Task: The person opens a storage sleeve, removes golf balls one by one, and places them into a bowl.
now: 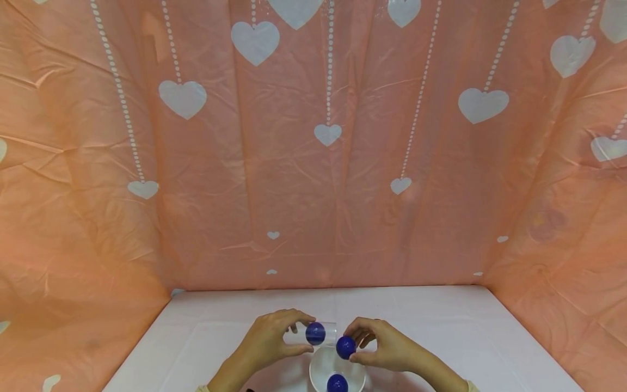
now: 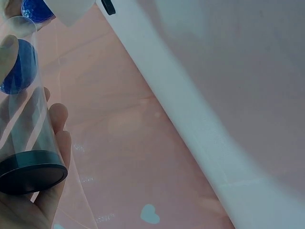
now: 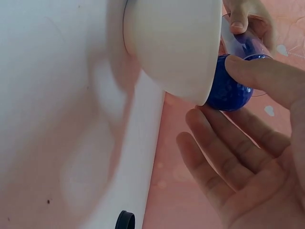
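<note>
My left hand (image 1: pixel 274 338) grips a clear plastic tube (image 1: pixel 330 331), held sideways above the bowl. A black cap (image 2: pixel 33 172) closes the tube's end nearest my left palm. Inside the tube sits a blue ball (image 1: pixel 315 334), towards the uncapped end. With thumb and fingers, my right hand (image 1: pixel 387 344) pinches a second blue ball (image 1: pixel 345 347) right at the tube's mouth. Below both hands stands a white bowl (image 1: pixel 320 365), with another blue ball (image 1: pixel 337 383) in it. The bowl's near side is cut off by the head view's lower edge.
A black ring-shaped lid (image 3: pixel 125 221) lies on the white tabletop (image 1: pixel 441 321), left of the bowl. Orange sheeting (image 1: pixel 294 207) printed with white hearts encloses the table at the back and both sides.
</note>
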A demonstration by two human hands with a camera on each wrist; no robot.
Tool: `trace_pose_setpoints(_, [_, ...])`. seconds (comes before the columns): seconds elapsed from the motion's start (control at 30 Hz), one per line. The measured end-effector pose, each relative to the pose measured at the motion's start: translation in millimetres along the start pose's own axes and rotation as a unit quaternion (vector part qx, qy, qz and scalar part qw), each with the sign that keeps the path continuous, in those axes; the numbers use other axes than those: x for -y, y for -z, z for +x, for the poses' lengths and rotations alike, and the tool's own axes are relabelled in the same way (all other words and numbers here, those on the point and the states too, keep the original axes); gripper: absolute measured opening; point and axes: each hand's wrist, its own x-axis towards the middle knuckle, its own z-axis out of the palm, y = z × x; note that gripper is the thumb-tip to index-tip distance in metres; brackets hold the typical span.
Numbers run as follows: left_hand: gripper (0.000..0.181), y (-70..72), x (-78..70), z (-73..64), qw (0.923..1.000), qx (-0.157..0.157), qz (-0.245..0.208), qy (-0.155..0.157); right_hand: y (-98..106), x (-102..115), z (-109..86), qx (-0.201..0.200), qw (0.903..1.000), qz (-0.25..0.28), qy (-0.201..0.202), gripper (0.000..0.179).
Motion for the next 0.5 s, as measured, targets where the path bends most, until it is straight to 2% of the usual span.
trace_pose_setpoints(0.5, [0.051,-2.2,1.4,-0.9,1.0,0.001,0.008,0.001,1.0,0.9,0.4,0.007,0.9997,-0.02,0.012,0.029])
